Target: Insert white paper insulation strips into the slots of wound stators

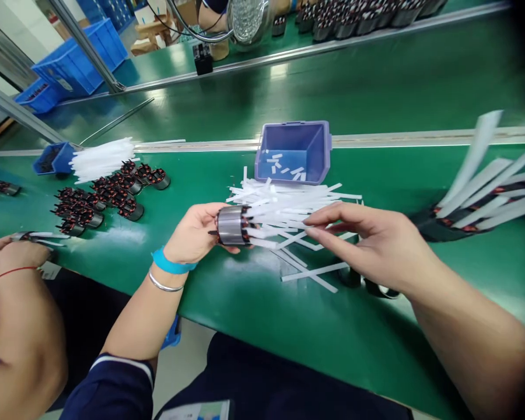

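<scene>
Bench (254, 303), one green surface, carries the work. At left stands a cluster of bare cores (96, 198), over ten but too crowded to count; they show no strips, so they look undone. At right, one strip-filled group (464, 219) appears further along; how many cores it holds cannot be told. One heap of strips (284, 201), dozens by the look of it, lies centrally, just before one purple bin (294, 139).

Of the person's two hands, the right hand (367, 239) has thumb and forefinger nearly meeting over the heap; whether that grip pinches a strip, I cannot tell. The left hand (196, 230) has its grip closed around one wound core (231, 226), raised beside the heap. At least one strip seems to jut from it, suggesting a half-finished piece. About three loose strips (319, 270) lie nearest the person; roughly eight white scraps (297, 171) sit inside the bin.
</scene>
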